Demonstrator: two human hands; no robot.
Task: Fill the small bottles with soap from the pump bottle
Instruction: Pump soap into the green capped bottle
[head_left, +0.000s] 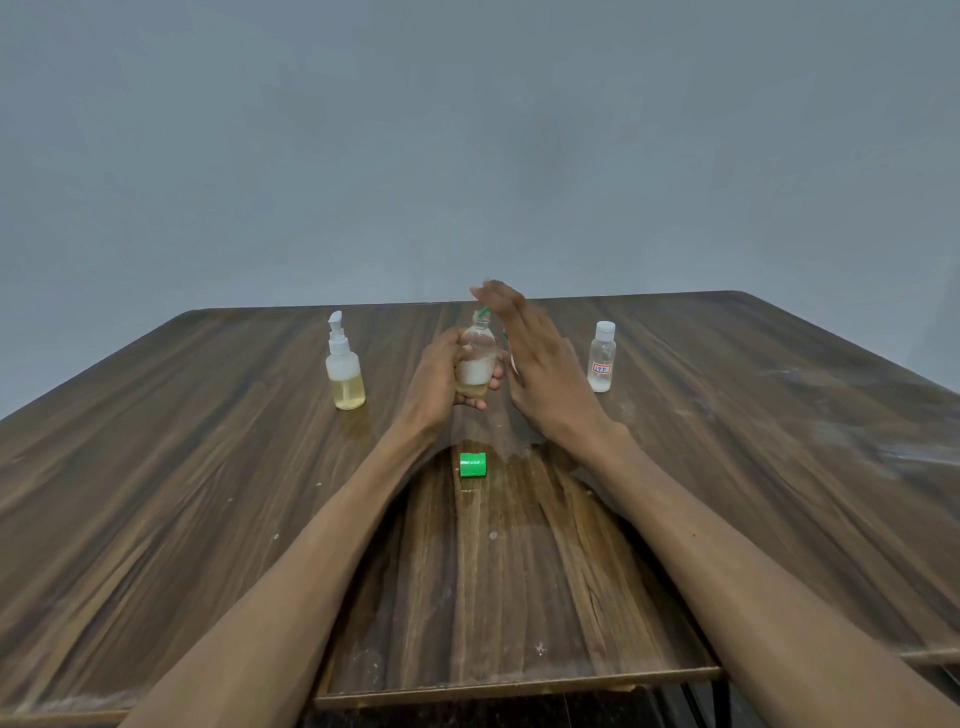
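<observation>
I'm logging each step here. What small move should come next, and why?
Probably lower the right hand to press the green cap on the small bottle shut: the left hand holds that bottle, already part-filled, and the right palm hovers flat just above the cap.

A plain grey-blue wall (467, 130) fills the background. The dark wood-grain desk (156, 493) shows pale scuffs at right.
</observation>
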